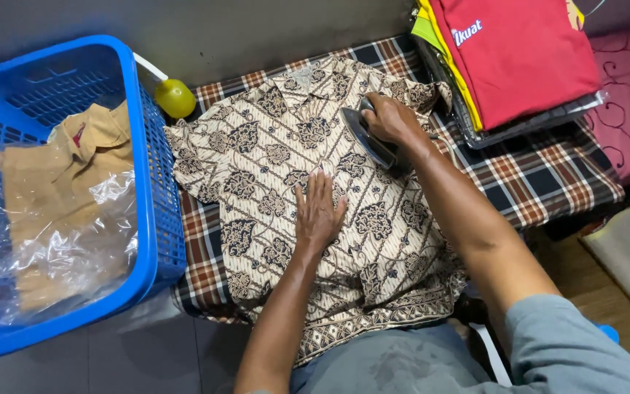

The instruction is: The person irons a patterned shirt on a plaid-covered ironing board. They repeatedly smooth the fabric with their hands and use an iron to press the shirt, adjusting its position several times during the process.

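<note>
Right hand (390, 119) wraps shut around the handle of a dark iron (368, 137); left hand (319, 211) lies flat and open, fingers spread, pressing the cloth and holding nothing.

I note the patterned shirt (271, 168) spread over the plaid ironing mat (548, 175), collar toward the mat's far edge, hem toward its near edge by my body. The shirt's long axis runs far to near. The iron sits on the shirt's far right part, near the collar and right sleeve, its nose pointing toward the near left, on a diagonal across the shirt. Left hand is just near-left of the iron, apart from it, mid-shirt.

Blue basket (156, 219) off the mat's left edge: holds a tan shirt (60, 182) and crumpled clear plastic (74, 255).
Folded stack of clothes (519, 58), red on top, at the mat's far right corner.
Yellow-green spray bottle (175, 98) at the far left corner.
</note>
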